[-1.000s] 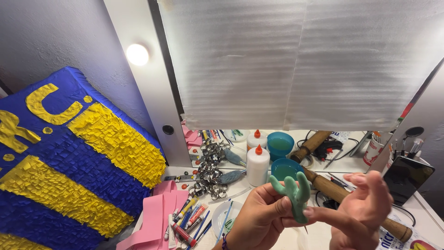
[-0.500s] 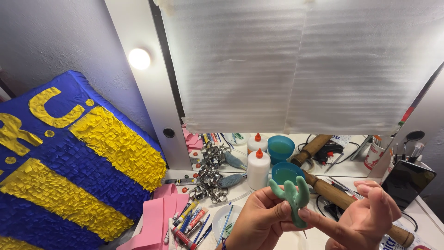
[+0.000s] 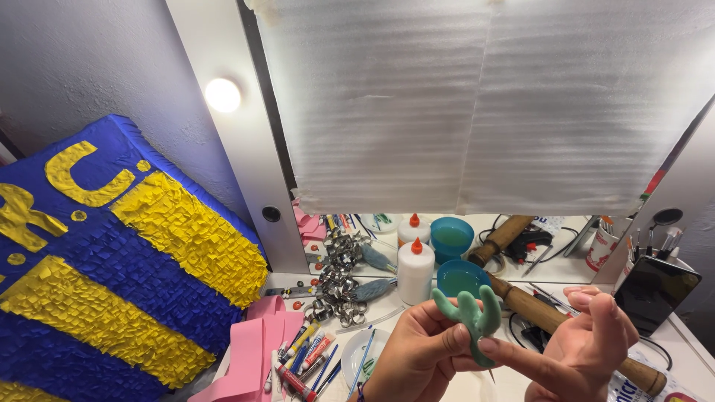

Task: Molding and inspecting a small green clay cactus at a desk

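The left hand (image 3: 421,350) has its grip closed on a small green cactus figure (image 3: 471,316), thumb pressed to the lower stem and fingers curled behind it, so the figure stands upright above the near edge of the worktop (image 3: 700,350). The right hand (image 3: 577,350) reaches in from the other side with its index finger stretched out, the tip touching the base of the figure; its other fingers are loosely spread and grasp nothing. Just behind the figure stands a teal bowl (image 3: 462,279), with a white glue bottle (image 3: 415,272) with an orange cap beside it. A wooden rolling pin (image 3: 547,316) lies slantwise behind the right hand. To the left lie pink ribbon (image 3: 257,350), a bundle of paint tubes and pens (image 3: 305,357) and a heap of metal cutters (image 3: 339,286). A large blue and yellow fringed paper piece (image 3: 112,260) leans against the wall, below a round lamp (image 3: 223,94) beside the covered mirror (image 3: 477,104).
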